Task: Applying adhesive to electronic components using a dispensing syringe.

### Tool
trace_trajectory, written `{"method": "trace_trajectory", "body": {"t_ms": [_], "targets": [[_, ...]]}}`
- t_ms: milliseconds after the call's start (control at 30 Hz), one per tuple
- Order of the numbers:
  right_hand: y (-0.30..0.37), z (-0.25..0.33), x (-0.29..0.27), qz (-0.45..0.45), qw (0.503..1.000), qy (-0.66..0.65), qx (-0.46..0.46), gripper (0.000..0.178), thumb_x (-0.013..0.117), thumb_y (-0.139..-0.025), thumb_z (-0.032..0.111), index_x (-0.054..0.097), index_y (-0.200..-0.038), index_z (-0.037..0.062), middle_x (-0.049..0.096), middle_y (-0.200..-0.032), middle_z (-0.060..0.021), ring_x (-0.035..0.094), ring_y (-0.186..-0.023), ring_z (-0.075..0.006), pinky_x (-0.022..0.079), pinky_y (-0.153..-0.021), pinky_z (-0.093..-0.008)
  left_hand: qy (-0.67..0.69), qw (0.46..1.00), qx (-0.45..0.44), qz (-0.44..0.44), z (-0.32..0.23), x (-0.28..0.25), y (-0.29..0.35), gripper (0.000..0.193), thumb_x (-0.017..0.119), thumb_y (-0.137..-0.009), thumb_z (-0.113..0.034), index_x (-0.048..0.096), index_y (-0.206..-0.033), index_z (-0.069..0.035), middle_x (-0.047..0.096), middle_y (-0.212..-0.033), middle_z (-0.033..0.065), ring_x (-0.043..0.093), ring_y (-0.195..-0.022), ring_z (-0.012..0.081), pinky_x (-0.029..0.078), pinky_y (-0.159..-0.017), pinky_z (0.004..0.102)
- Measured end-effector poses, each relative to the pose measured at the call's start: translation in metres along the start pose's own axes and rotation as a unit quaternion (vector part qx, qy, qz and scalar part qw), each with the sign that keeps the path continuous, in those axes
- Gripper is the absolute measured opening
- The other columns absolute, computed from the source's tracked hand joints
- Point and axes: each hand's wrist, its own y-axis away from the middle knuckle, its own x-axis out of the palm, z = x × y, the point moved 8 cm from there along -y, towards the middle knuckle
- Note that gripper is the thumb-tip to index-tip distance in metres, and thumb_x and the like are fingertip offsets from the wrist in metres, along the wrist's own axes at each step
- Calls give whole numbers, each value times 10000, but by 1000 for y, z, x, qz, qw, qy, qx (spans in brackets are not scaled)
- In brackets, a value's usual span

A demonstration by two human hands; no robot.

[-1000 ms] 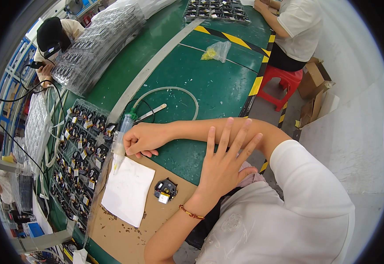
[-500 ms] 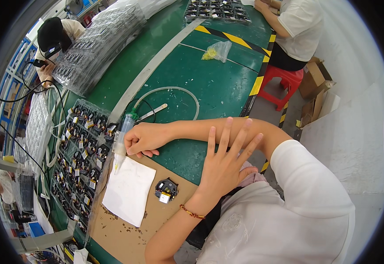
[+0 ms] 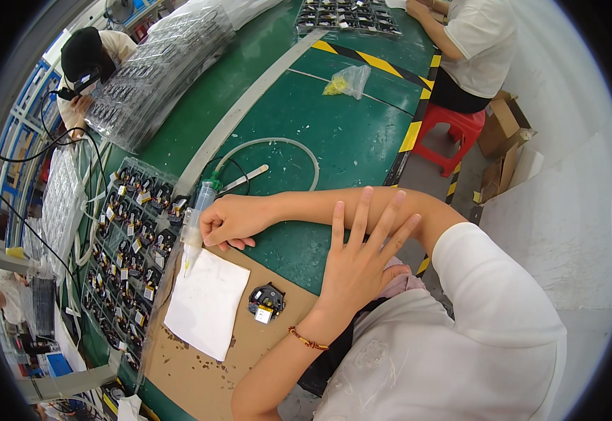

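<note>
Slanting from a green cap at its upper end to a thin tip below, the translucent syringe (image 3: pixel 204 201) has its long axis steep and points toward the lower edge, slightly left; its tip is over the upper end of a white sheet (image 3: pixel 206 305). The right hand (image 3: pixel 236 220) is curled at the barrel; whether the fingers grip it, I cannot tell. The left hand (image 3: pixel 353 270) is spread wide, holding nothing, its fingers in front of the right forearm.

Under the sheet lies brown board (image 3: pixel 176 379), with a black round part (image 3: pixel 266 302) just beside the sheet and a tray of black parts (image 3: pixel 127 245) to the left. A pale hose (image 3: pixel 316 165) loops over the green table (image 3: pixel 348 147). Beyond are a red stool (image 3: pixel 456 126), cardboard boxes (image 3: pixel 503 128), stacked clear trays (image 3: pixel 165 74) and two co-workers.
</note>
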Motion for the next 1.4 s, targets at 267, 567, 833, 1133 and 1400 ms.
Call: {"method": "trace_trajectory", "body": {"t_ms": [267, 567, 833, 1133, 1400], "targets": [[4, 6, -1, -11, 998, 64, 11, 230, 536, -934, 226, 625, -920, 14, 617, -683, -43, 520, -464, -89, 409, -406, -239, -8, 1000, 2, 6, 0, 1, 0, 789, 626, -724, -537, 356, -1427, -299, 226, -1522, 52, 211, -1369, 401, 164, -1062, 631], [5, 6, -1, -9, 998, 59, 13, 238, 534, -935, 224, 628, -939, 5, 617, -692, -47, 525, -476, -96, 409, -409, -239, -7, 1000, 5, 7, 1, 2, 0, 808, 647, -705, -528, 360, -1424, -299, 231, -1519, 50, 217, -1367, 395, 161, -1071, 621], [1, -1, -1, 9, 999, -51, 0, 254, 535, -936, 235, 631, -946, 0, 620, -695, -54, 540, -484, -107, 433, -431, -254, -4, 1000, 4, 2, 0, 3, -3, 815, 662, -693, -509, 370, -1419, -286, 239, -1515, 56, 224, -1367, 387, 162, -1072, 619], [39, 80, 8, -183, 808, 414, -377, 335, 661, -768, 213, 601, -1069, 78, 591, -1147, -131, 564, -1065, -278, 446, -923, -421, -18, 999, 15, -23, -3, 15, 5, 895, 679, -683, -486, 293, -1451, -237, 221, -1522, 51, 210, -1387, 330, 155, -1096, 591], [33, 58, 16, -128, 795, 562, -191, 768, 615, -777, 505, 344, -1429, 203, 185, -1526, -131, 140, -1409, -345, 107, -1137, -482, -14, 996, 51, -66, -9, 8, 6, 927, 692, -645, -472, 308, -1442, -194, 204, -1532, 13, 199, -1400, 269, 150, -1134, 475]]}}
